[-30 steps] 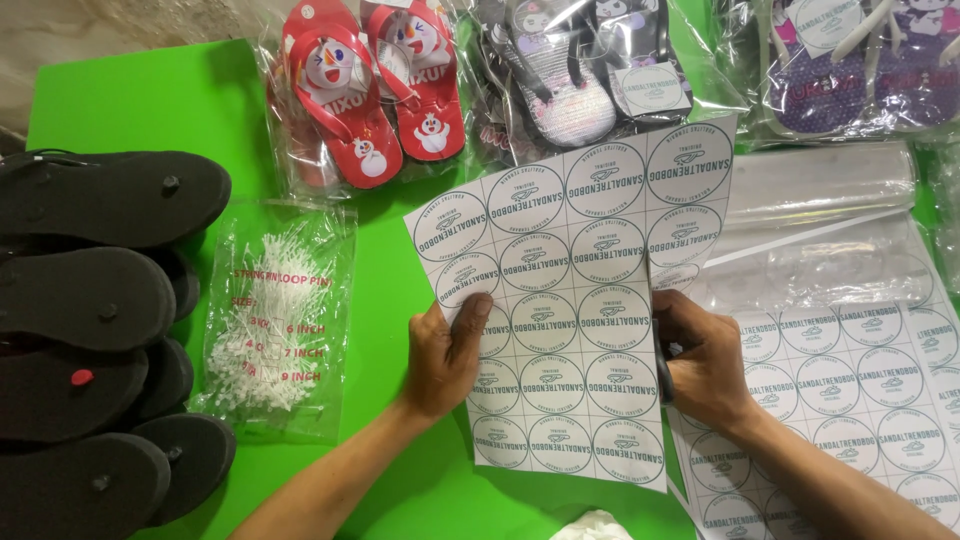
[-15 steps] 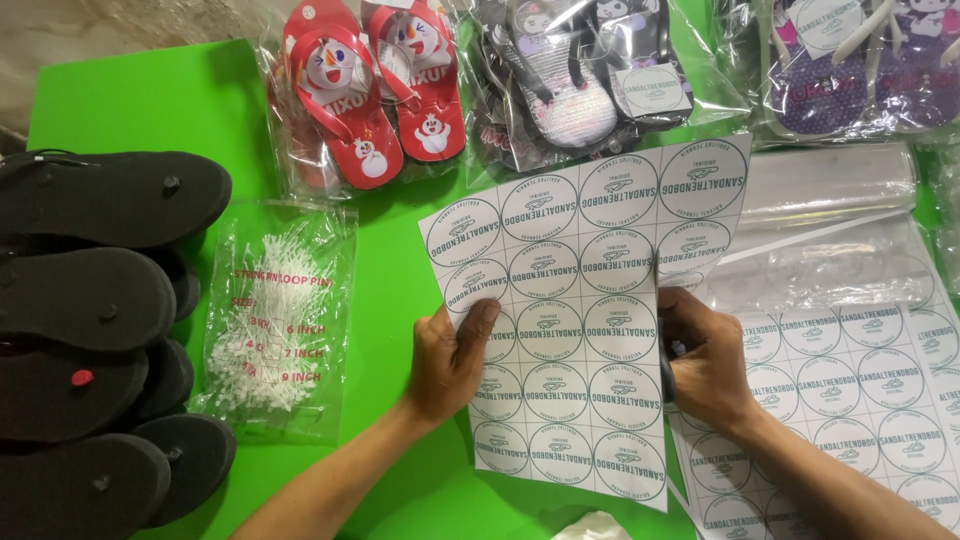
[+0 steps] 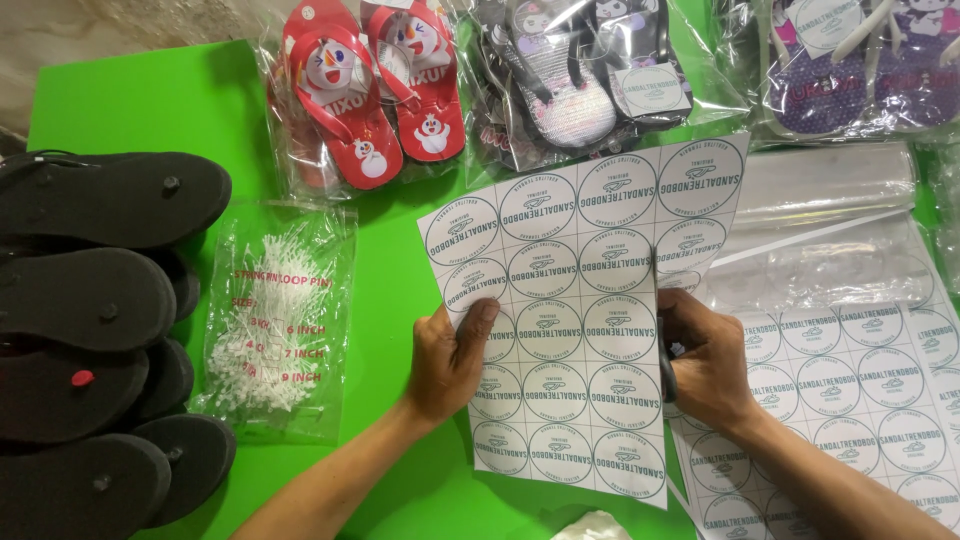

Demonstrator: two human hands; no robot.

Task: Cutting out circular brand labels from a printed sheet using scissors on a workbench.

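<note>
I hold a white sheet printed with round labels (image 3: 560,330) over the green table (image 3: 130,100). My left hand (image 3: 450,355) grips its left edge, thumb on top. My right hand (image 3: 705,365) is closed on dark-handled scissors (image 3: 666,372) at the sheet's right side. A cut runs up the sheet there. The rightmost column of labels (image 3: 700,200) stands slightly apart from the rest at the top. The scissor blades are hidden behind the paper.
Black flip-flop soles (image 3: 90,300) are stacked at the left beside a clear bag of white loop pins (image 3: 275,320). Bagged red sandals (image 3: 370,90), black-and-white sandals (image 3: 570,80) and purple sandals (image 3: 850,70) lie at the back. More label sheets (image 3: 850,400) and clear bags (image 3: 830,200) lie on the right.
The label sheet has shifted a little to the right and its right column has parted further from the rest. Both hands stay almost where they were.
</note>
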